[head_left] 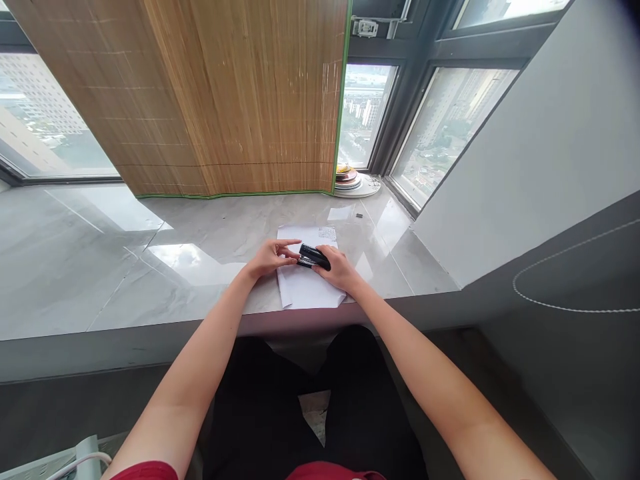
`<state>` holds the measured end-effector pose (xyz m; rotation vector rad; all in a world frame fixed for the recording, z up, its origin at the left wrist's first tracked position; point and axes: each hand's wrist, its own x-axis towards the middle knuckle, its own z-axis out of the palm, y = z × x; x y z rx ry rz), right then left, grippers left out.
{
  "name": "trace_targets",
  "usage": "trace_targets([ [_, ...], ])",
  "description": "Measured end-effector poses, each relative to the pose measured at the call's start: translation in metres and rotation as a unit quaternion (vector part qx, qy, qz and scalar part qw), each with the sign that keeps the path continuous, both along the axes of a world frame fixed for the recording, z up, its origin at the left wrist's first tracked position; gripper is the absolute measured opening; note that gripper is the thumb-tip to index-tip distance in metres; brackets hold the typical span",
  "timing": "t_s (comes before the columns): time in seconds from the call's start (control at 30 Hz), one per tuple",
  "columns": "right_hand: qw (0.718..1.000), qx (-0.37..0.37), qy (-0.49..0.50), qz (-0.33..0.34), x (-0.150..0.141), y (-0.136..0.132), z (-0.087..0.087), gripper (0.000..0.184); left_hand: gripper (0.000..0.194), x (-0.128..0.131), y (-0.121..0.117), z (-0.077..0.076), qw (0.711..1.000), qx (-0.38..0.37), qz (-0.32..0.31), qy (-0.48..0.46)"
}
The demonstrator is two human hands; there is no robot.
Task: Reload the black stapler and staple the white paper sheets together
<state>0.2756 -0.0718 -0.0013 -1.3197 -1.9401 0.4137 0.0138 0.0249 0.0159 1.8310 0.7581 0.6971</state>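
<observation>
A black stapler point(314, 257) is in my right hand point(337, 268), whose fingers wrap round its rear end. The stapler lies aslant over white paper sheets point(313, 291), its front end pointing left and its jaws parted. My left hand point(273, 257) is at that front end, fingers stretched out and apart, with the fingertips close to or touching the stapler. The sheets lie on the grey marble windowsill point(210, 220); some print shows at their upper right corner, and a lower corner is folded.
Behind the paper hangs a bamboo blind point(240, 100) with green edging. Stacked plates point(357, 187) stand by the window corner. A small dark piece point(359, 215) lies on the sill to the right. At far right hangs a beaded chain point(550, 307). The sill's front edge is just before my knees.
</observation>
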Motion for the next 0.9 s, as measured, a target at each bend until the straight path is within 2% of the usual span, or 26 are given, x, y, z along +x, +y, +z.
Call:
trace_targets([
  [0.1, 1.000, -0.003, 0.004, -0.003, 0.004, 0.000, -0.001, 0.037, 0.087, 0.002, -0.002, 0.002, 0.999, -0.034, -0.036, -0.016],
  [0.17, 1.000, -0.005, 0.002, 0.000, 0.005, 0.000, -0.001, 0.036, 0.086, 0.002, -0.003, 0.004, 0.998, -0.038, -0.047, -0.022],
  [0.23, 1.000, -0.006, 0.001, 0.001, 0.004, 0.000, 0.001, 0.037, 0.080, 0.003, -0.004, 0.007, 0.999, -0.020, -0.033, -0.019],
  [0.43, 1.000, 0.017, 0.010, -0.016, 0.000, -0.006, 0.009, 0.037, 0.053, 0.008, -0.005, 0.008, 0.995, 0.067, 0.076, 0.008],
  [0.53, 0.999, 0.044, -0.007, -0.027, -0.001, -0.008, 0.010, 0.035, 0.039, 0.010, 0.000, 0.005, 0.977, 0.123, 0.172, 0.023],
  [0.6, 0.998, 0.054, -0.026, -0.027, -0.001, -0.008, 0.008, 0.036, 0.031, 0.014, 0.008, 0.003, 0.962, 0.168, 0.210, 0.041],
  [0.67, 0.997, 0.058, -0.043, -0.026, -0.002, -0.008, 0.006, 0.037, 0.026, 0.021, 0.021, 0.003, 0.951, 0.215, 0.208, 0.074],
  [0.77, 0.995, 0.067, -0.064, -0.034, -0.002, -0.009, 0.004, 0.037, 0.022, 0.044, 0.046, 0.003, 0.940, 0.269, 0.165, 0.133],
  [0.9, 0.992, 0.084, -0.082, -0.056, -0.002, -0.013, 0.008, 0.034, 0.026, 0.087, 0.068, 0.000, 0.929, 0.278, 0.137, 0.200],
])
